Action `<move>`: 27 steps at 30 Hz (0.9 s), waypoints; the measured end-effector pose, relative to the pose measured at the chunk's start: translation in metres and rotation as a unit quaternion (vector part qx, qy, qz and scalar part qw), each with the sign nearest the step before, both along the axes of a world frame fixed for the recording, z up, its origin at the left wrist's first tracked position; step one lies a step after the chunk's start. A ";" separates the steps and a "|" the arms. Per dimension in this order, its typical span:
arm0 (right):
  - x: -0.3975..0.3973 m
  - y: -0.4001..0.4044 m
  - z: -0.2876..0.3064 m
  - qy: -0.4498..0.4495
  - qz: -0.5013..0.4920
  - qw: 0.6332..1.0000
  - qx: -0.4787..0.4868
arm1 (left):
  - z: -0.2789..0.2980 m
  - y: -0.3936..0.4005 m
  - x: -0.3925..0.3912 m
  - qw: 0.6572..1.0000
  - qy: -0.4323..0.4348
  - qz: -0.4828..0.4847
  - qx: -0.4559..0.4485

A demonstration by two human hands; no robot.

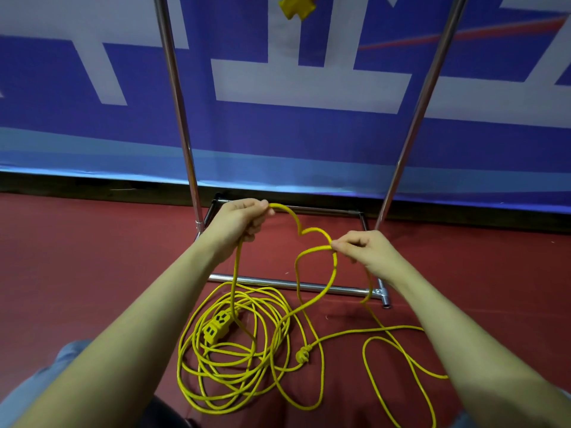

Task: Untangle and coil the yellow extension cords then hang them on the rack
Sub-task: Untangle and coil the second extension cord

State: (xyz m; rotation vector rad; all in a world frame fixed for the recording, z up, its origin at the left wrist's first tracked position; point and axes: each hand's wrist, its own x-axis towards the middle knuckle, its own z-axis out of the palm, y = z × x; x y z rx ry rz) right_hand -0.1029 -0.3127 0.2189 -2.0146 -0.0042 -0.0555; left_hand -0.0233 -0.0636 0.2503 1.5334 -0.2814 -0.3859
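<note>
Both hands hold the yellow extension cord (pixel 312 234) up in front of the rack's lower crossbar (pixel 293 285), and everything here turns on the short span strung between them. The left hand (pixel 239 222) curls round the cord, the free bend poking out past its fingertips, while one strand drops straight down from its heel to the heap on the red floor (pixel 92 257). The right hand (pixel 363 248) pinches a crossing of strands, and a loop hangs below it, sagging over the crossbar. The span runs sideways, left to right, slightly downhill toward the right hand.

Below the crossbar, toward the person, lies the loose tangle (pixel 234 359) with the three-outlet socket block (pixel 214 327) on top and the plug (pixel 302 355) just to its right. The left hand sits more directly above the heap, so I judge slack must feed up through it. No containers are here; a yellow cord end (pixel 296 7) already dangles high on the rack.
</note>
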 end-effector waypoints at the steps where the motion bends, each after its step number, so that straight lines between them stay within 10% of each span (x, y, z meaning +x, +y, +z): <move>1: -0.001 -0.001 -0.001 0.002 -0.008 1.000 -0.001 | 0.000 0.000 0.000 1.000 -0.003 0.012 -0.012; 7: 0.006 -0.002 -0.016 0.028 -0.056 0.995 -0.072 | 0.008 -0.004 -0.003 0.997 0.006 -0.029 -0.067; 12: 0.018 0.017 -0.010 0.020 -0.091 0.993 0.067 | 0.016 -0.009 -0.008 0.990 0.017 -0.076 -0.117; 16: 0.020 0.027 -0.006 -0.020 -0.157 0.986 -0.057 | 0.017 -0.004 -0.007 0.985 0.028 -0.091 -0.146; 27: 0.016 0.042 0.018 -0.006 0.098 0.979 0.177 | 0.016 -0.008 0.001 0.992 0.026 -0.017 -0.123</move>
